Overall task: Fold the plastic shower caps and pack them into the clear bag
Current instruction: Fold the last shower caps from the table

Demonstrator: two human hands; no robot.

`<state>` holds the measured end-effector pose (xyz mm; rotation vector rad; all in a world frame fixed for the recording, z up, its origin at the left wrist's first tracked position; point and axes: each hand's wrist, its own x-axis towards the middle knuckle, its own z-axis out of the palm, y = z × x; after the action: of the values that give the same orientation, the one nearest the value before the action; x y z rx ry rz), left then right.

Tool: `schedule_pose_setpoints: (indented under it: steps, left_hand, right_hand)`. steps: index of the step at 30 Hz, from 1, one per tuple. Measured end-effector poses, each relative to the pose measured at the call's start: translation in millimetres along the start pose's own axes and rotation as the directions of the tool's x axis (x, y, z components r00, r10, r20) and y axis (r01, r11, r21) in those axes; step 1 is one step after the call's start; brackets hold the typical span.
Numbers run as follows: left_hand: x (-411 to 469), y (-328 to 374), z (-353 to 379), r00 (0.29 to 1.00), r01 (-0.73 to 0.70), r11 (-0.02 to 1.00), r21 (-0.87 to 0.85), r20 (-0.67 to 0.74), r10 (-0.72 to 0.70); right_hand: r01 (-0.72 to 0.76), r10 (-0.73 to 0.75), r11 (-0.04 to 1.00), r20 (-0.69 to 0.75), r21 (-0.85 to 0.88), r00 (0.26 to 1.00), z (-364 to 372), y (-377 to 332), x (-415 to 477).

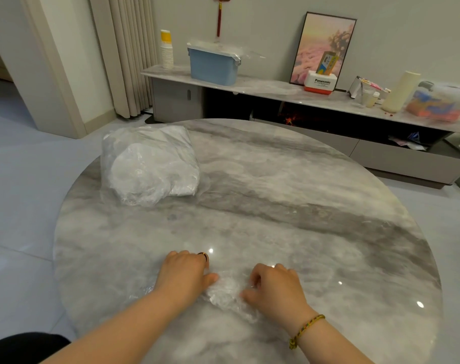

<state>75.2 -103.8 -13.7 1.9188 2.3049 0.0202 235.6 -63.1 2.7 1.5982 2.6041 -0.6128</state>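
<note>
1. Head view: a thin, crumpled clear plastic shower cap (225, 291) lies at the near edge of the round grey marble-patterned table (302, 206), between both hands.
2. The left hand (185, 275) rests palm down on the cap's left part, fingers spread flat, pressing rather than gripping.
3. The right hand (274, 287) has its fingers curled, pinching the cap's right side.
4. The bulging clear plastic bag (150, 164) stuffed with white caps sits well apart, far left on the table.
</note>
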Motion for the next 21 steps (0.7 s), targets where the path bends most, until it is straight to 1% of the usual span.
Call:
schedule_pose_setpoints:
  steps: [1, 2, 3, 4, 5, 6, 7, 8, 9, 10, 11, 12, 13, 14, 16, 17, 18, 19, 20, 21]
  left_hand:
    - [-1.0, 0.7, -0.9, 0.999, 0.038, 0.998, -0.056, 0.005, -0.038]
    - [-2.2, 1.3, -1.9, 0.996, 0.088, 0.982, -0.168, -0.009, -0.091]
    - [-3.3, 2.2, -4.2, 0.989, 0.129, 0.938, -0.322, -0.021, -0.143]
    - [-4.7, 3.3, -6.5, 0.982, 0.140, 0.864, -0.484, -0.041, -0.182]
    - [-5.4, 4.9, -8.1, 0.979, 0.113, 0.781, -0.614, -0.067, -0.195]
    - [-6.0, 6.1, -9.1, 0.977, 0.069, 0.707, -0.704, -0.095, -0.190]
    - [-7.1, 7.9, -11.4, 0.978, 0.017, 0.653, -0.757, -0.123, -0.167]
    - [-8.0, 9.0, -14.2, 0.981, -0.031, 0.627, -0.778, -0.143, -0.129]
    - [-8.9, 9.6, -16.2, 0.982, -0.074, 0.613, -0.787, -0.163, -0.091]
    - [-10.2, 9.2, -17.4, 0.983, -0.105, 0.608, -0.787, -0.173, -0.054]
    - [-11.1, 7.3, -17.4, 0.986, -0.121, 0.608, -0.784, -0.166, -0.018]
    - [-11.9, 4.6, -18.2, 0.990, -0.121, 0.606, -0.786, -0.140, 0.016]
    - [-12.5, 1.5, -18.6, 0.993, -0.115, 0.598, -0.793, -0.110, 0.045]
    - [-13.7, -2.1, -21.7, 0.995, -0.100, 0.580, -0.809, -0.076, 0.066]
    - [-15.3, -16.6, -34.6, 0.997, -0.070, 0.521, -0.851, -0.049, 0.054]
    - [-13.1, -27.3, -42.1, 0.998, -0.059, 0.483, -0.874, -0.064, 0.005]
    - [-9.5, -41.0, -49.6, 0.993, -0.052, 0.463, -0.885, -0.096, -0.073]
    - [-5.9, -56.6, -56.7, 0.975, -0.042, 0.482, -0.875, -0.142, -0.172]
    - [-2.6, -74.5, -63.6, 0.942, -0.031, 0.533, -0.846, -0.203, -0.268]
    - [2.2, -94.8, -69.2, 0.900, -0.013, 0.612, -0.791, -0.275, -0.337]
  right_hand:
    - [-0.003, 0.003, 1.000, -0.001, 0.006, 1.000, 1.6, -2.5, 0.8]
    - [-0.017, 0.017, 0.999, -0.003, 0.036, 1.000, 3.8, -4.7, 2.1]
    - [-0.047, 0.048, 0.994, -0.008, 0.103, 0.999, 7.5, -5.3, 5.9]
    - [-0.083, 0.091, 0.973, -0.026, 0.215, 0.996, 9.7, -6.9, 8.9]
    - [-0.121, 0.139, 0.925, -0.022, 0.361, 0.990, 12.0, -9.3, 10.8]
    - [-0.157, 0.191, 0.840, -0.013, 0.519, 0.981, 12.1, -13.1, 11.6]
    - [-0.193, 0.238, 0.692, 0.032, 0.696, 0.971, 10.5, -17.2, 11.4]
    - [-0.226, 0.258, 0.475, 0.111, 0.851, 0.960, 6.6, -21.8, 10.7]
    - [-0.251, 0.228, 0.228, 0.199, 0.941, 0.953, 1.9, -26.6, 9.2]
    - [-0.270, 0.165, 0.028, 0.262, 0.962, 0.951, -2.2, -30.2, 7.8]
    - [-0.285, 0.092, -0.079, 0.291, 0.955, 0.952, -4.6, -32.6, 6.7]
    - [-0.288, 0.038, -0.089, 0.292, 0.954, 0.956, -4.6, -35.4, 6.7]
    - [-0.279, 0.019, -0.058, 0.280, 0.959, 0.960, -3.2, -38.7, 7.8]
    - [-0.261, 0.038, -0.013, 0.261, 0.965, 0.965, -0.8, -41.7, 10.4]
    - [-0.223, 0.119, 0.014, 0.220, 0.975, 0.968, 2.8, -50.4, 21.8]
    - [-0.207, 0.156, 0.004, 0.204, 0.978, 0.966, 4.2, -55.2, 31.3]
    - [-0.187, 0.182, -0.007, 0.185, 0.982, 0.966, 3.6, -61.7, 42.3]
    - [-0.164, 0.196, -0.010, 0.162, 0.986, 0.967, 2.6, -70.3, 55.4]
    - [-0.138, 0.193, 0.000, 0.136, 0.990, 0.972, 1.4, -82.3, 70.0]
    - [-0.112, 0.180, 0.024, 0.106, 0.993, 0.978, 0.6, -98.4, 87.5]
